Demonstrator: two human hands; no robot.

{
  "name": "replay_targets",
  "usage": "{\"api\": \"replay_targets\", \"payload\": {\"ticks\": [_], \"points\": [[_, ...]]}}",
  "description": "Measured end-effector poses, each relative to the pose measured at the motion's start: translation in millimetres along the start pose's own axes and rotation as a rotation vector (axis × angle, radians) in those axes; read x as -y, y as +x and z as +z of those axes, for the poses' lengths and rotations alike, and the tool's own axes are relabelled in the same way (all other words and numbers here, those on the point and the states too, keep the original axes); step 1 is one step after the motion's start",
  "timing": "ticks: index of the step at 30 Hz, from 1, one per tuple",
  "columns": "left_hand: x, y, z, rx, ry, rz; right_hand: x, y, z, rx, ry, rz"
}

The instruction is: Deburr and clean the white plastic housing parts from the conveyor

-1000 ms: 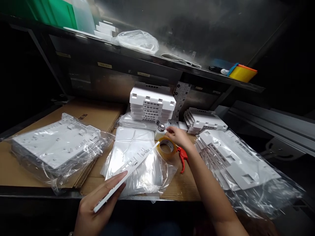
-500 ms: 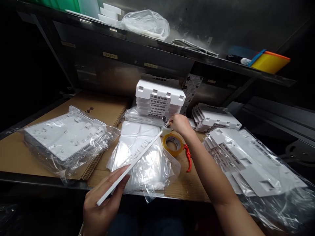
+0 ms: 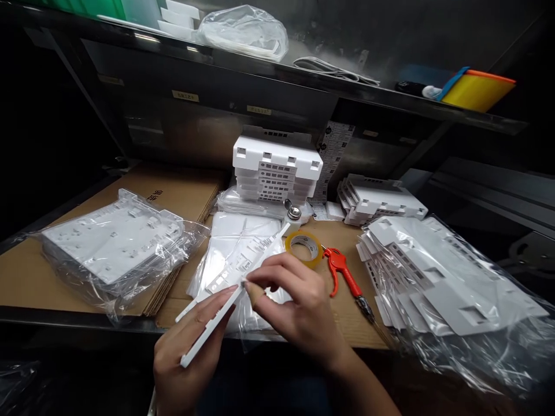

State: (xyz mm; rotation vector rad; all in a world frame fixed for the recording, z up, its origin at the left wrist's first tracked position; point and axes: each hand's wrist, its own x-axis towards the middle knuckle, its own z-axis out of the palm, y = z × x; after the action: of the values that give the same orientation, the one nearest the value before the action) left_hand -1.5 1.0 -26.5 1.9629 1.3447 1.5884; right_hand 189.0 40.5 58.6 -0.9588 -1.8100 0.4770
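Observation:
My left hand (image 3: 191,341) grips a thin white plastic panel (image 3: 212,332) with slots and clips, held tilted with its edge towards me. Against that edge, about halfway along, the thumb and fingers of my right hand (image 3: 299,306) are pinched together. A tiny whitish bit shows at their tips, too small to name. Beyond the panel stands a small bottle with its round metal lid (image 3: 293,212) flipped up. A roll of yellow tape (image 3: 318,257) lies beside my right hand. Under the panel is a stack of clear plastic bags (image 3: 225,231).
Stacked white housings (image 3: 277,153) stand at the back, with another stack (image 3: 385,199) to their right. Bagged white panels lie left (image 3: 113,237) and right (image 3: 433,277). A red air blow gun (image 3: 342,271) rests near the tape. A metal shelf (image 3: 243,66) crosses above.
My right hand has come back from the metal-lidded bottle to the panel's edge. The panel has turned slightly in my left hand, showing more of its slotted side. The view has shifted a little.

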Motion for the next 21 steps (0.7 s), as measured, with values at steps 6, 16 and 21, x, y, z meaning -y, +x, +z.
{"api": "replay_targets", "payload": {"ticks": [6,16,21], "points": [[0.9,-5.9,-4.6,0.065,0.031,0.096,0.4,-9.5,8.6,-0.044,-0.048,0.038],[0.8,-0.4,-3.9,0.027,0.058,0.303,2.7,-13.0,4.8,-0.021,0.058,0.041],[2.2,-2.4,-6.7,0.039,0.035,0.300,-0.8,-11.5,-0.1,-0.115,0.020,0.093]]}}
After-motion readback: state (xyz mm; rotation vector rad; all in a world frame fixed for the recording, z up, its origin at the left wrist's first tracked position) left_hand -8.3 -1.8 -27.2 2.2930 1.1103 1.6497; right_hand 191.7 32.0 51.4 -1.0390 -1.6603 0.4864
